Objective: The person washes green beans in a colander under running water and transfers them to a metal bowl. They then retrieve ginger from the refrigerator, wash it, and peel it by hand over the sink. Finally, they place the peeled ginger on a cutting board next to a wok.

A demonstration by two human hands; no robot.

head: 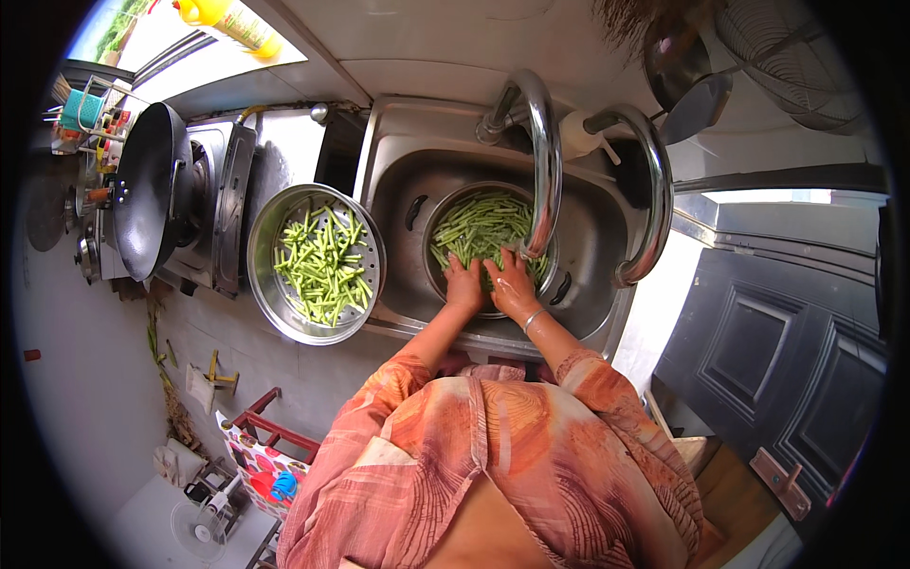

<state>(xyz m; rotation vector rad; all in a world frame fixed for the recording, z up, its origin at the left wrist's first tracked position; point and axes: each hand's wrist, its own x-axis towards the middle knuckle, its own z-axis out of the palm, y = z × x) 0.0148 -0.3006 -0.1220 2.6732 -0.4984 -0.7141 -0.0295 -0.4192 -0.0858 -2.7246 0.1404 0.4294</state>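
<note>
Cut green beans (478, 220) lie in water in a round stainless-steel pot (429, 263) with black side handles. This pot stands inside the metal sink basin (597, 235). My left hand (463, 286) reaches over its near rim, fingers down among the beans. Close beside it, my right hand (512, 286) is wet, with its spread fingers also dipping into them. The fingertips of both are hidden, so I cannot tell whether they grip any beans. A chrome gooseneck faucet (546, 163) arches over the pot, its outlet just above my right hand.
Left of the sink, a perforated steel steamer pan (259, 302) holds more cut beans (323, 267). Beyond it a black wok (146, 192) is tilted up by the gas stove (220, 206). A second curved faucet (661, 192) stands right; a dark panelled door (753, 348) is further right.
</note>
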